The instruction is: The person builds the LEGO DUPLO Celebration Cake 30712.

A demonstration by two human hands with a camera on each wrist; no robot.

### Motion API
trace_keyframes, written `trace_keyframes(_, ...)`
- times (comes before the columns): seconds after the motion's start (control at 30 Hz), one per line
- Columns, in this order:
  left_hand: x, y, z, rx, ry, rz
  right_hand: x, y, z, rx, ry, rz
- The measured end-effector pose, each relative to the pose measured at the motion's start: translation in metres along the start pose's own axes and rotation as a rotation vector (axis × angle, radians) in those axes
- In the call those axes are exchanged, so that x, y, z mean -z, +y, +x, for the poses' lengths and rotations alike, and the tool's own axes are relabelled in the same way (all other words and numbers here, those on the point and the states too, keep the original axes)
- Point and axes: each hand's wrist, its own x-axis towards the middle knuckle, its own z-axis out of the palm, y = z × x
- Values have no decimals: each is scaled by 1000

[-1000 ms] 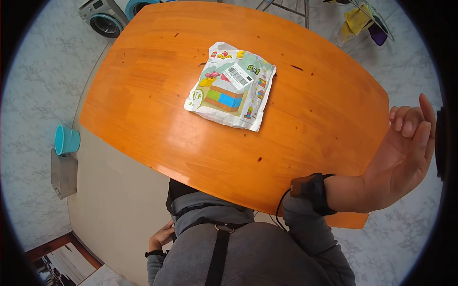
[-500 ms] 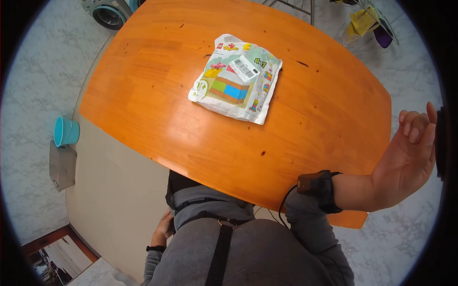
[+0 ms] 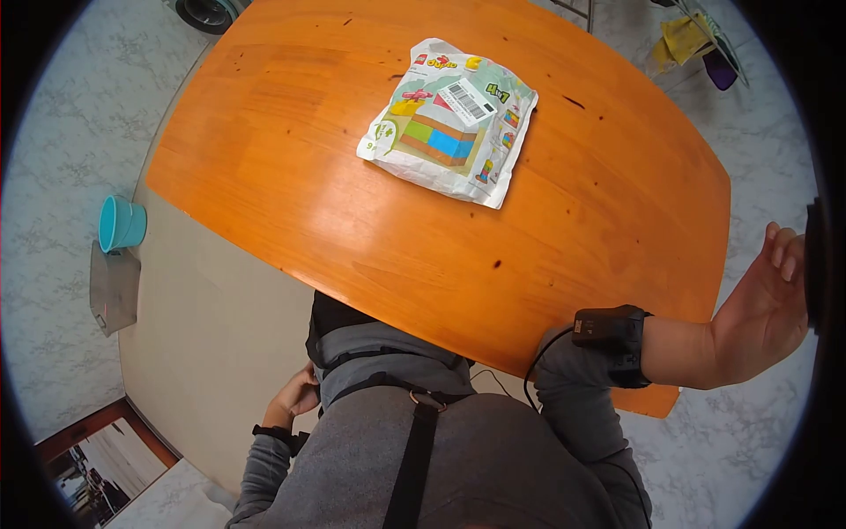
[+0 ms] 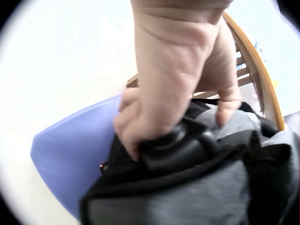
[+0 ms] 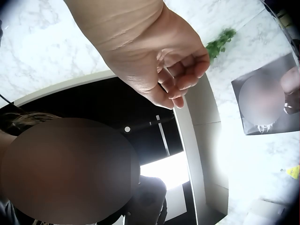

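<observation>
In the head view, a white Duplo bag [image 3: 449, 123] with a barcode label lies flat on the orange table [image 3: 352, 212]. My left hand [image 3: 302, 392] is low at my waist, away from the bag. Seen from the left wrist, that hand [image 4: 171, 79] rests on a glossy black object [image 4: 178, 150] against dark and grey fabric, thumb and fingers apart. My right hand [image 3: 762, 309] is raised beyond the table's right edge, partly hidden by a black edge. Its fingers curl loosely in the right wrist view, where the hand [image 5: 154, 58] shows nothing held.
A turquoise bucket [image 3: 122, 223] and a grey bin [image 3: 115, 286] stand on the floor at left. A washing machine [image 3: 207, 11] is beyond the table's far left edge; a rack with a yellow cloth [image 3: 683, 40] is at upper right. A cable [image 3: 538, 361] hangs from the right wrist's device.
The head view has shifted, so table and bag appear higher. My right hand has moved rightward, its fingertips now more hidden. My left hand remains at my waist.
</observation>
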Motion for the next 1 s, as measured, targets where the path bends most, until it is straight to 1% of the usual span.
trace_keyframes(0.03,2,2,0,0,0,-1,-1,-1,0,2,-12,3)
trace_keyframes(0.1,10,5,-3,-10,-134,355,-2,0,0,1,-28,9)
trace_keyframes(0.13,13,7,-4,-9,-132,350,-2,2,0,16,-33,-28)
trace_keyframes(0.17,15,10,-3,34,-148,392,-2,3,0,30,-38,-64)
trace_keyframes(0.2,17,12,-3,76,-165,434,-2,4,0,28,-44,-59)
trace_keyframes(0.23,25,9,-1,77,-161,428,-1,4,-1,27,-45,-59)
trace_keyframes(0.3,41,4,9,10,-239,824,1,3,-1,24,-48,-58)
trace_keyframes(0.33,35,6,6,11,-238,816,4,2,-1,14,-55,-33)
trace_keyframes(0.4,17,16,-2,8,-124,947,5,3,1,1,-66,-3)
trace_keyframes(0.43,19,18,-2,11,-121,943,5,4,1,29,-59,-59)
trace_keyframes(0.47,21,18,-3,47,-100,874,5,5,0,55,-54,-117)
trace_keyframes(0.5,24,17,-5,82,-80,803,8,6,1,51,-61,-116)
trace_keyframes(0.53,27,13,-6,84,-81,796,10,6,2,30,-66,-98)
trace_keyframes(0.6,36,2,-3,-15,-74,691,9,5,4,12,-84,-80)
trace_keyframes(0.63,40,-4,-1,-16,-78,685,4,3,2,8,-61,-49)
trace_keyframes(0.7,48,-14,3,-99,-42,624,2,1,1,6,-39,-18)
trace_keyframes(0.73,52,-18,5,-102,-43,620,2,0,1,-13,-34,1)
trace_keyframes(0.77,56,-23,5,-126,-2,590,2,0,1,-34,-29,20)
trace_keyframes(0.8,60,-28,7,-152,40,561,1,0,1,-33,-32,23)
trace_keyframes(0.83,66,-33,11,-154,40,557,-1,1,1,-21,-34,21)
trace_keyframes(0.9,76,-45,17,-390,94,830,-4,1,1,-11,-41,20)
trace_keyframes(0.93,72,-45,16,-392,97,825,-5,1,0,-10,-25,16)
trace_keyframes(1.0,64,-46,13,-514,288,1072,-7,0,-1,-9,-13,16)
